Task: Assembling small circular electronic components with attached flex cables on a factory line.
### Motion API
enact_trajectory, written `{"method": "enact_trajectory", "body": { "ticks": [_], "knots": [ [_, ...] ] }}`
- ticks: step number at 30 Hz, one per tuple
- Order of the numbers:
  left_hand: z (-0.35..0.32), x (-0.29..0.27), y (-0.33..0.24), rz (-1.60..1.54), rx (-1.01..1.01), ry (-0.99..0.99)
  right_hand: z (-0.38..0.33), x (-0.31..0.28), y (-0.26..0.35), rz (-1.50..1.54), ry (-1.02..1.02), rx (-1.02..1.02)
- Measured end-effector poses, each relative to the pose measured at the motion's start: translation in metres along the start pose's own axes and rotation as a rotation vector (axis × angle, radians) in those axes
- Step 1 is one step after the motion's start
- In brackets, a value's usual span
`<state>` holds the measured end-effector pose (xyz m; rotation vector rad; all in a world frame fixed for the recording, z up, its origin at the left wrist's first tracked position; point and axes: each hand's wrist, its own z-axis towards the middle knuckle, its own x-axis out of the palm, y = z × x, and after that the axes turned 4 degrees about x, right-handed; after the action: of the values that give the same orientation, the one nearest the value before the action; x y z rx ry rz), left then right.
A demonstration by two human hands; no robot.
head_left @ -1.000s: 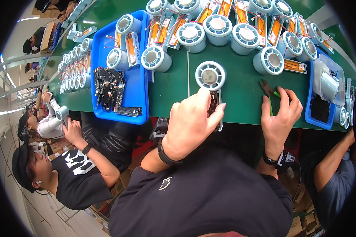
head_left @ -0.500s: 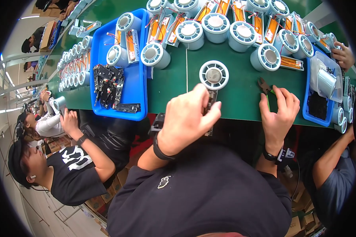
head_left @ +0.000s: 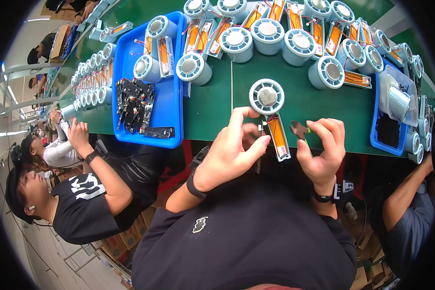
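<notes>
A light-blue fan unit [head_left: 267,96] stands in front of me, its round slotted head away from me. Its open handle [head_left: 278,137] runs toward me past the table edge, with an orange battery and red wires inside. At its left side is my left hand [head_left: 234,145], fingers curled and thumb close to the handle. A small white connector [head_left: 261,128] shows by those fingertips; what they grip is partly hidden. My right hand [head_left: 321,151] closes round green-handled cutting pliers [head_left: 300,130], whose dark jaws point toward the fan handle.
A blue tray [head_left: 176,111] on the left holds black circuit boards [head_left: 133,106] and fan units. Rows of similar fans [head_left: 268,36] line the back. At right, a blue bin [head_left: 376,116] holds small black parts. Co-workers sit on both sides, a person's arm [head_left: 108,179] at left.
The pliers and my right hand have moved left, toward the fan. The fan handle has come into view with its battery showing. My left hand has shifted slightly down, its fingers now beside the handle.
</notes>
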<state>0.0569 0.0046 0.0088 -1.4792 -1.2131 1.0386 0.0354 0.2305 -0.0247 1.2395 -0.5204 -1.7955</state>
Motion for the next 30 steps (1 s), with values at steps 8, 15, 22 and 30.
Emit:
{"method": "enact_trajectory", "body": {
  "ticks": [8,15,22,30],
  "knots": [
    [0.012,-0.030,-0.021,0.564,0.132,0.173,0.016,-0.004,-0.022,-0.356,-0.148,-0.006],
    [0.014,-0.016,0.001,0.140,0.018,0.100,-0.005,-0.001,0.024,0.020,0.203,-0.004],
    [0.019,-0.009,0.006,-0.139,-0.023,0.051,-0.021,0.027,0.027,-0.088,0.071,0.025],
    [0.013,-0.027,-0.006,0.158,-0.049,0.128,-0.002,0.027,0.008,-0.217,0.041,0.048]
  ]
}}
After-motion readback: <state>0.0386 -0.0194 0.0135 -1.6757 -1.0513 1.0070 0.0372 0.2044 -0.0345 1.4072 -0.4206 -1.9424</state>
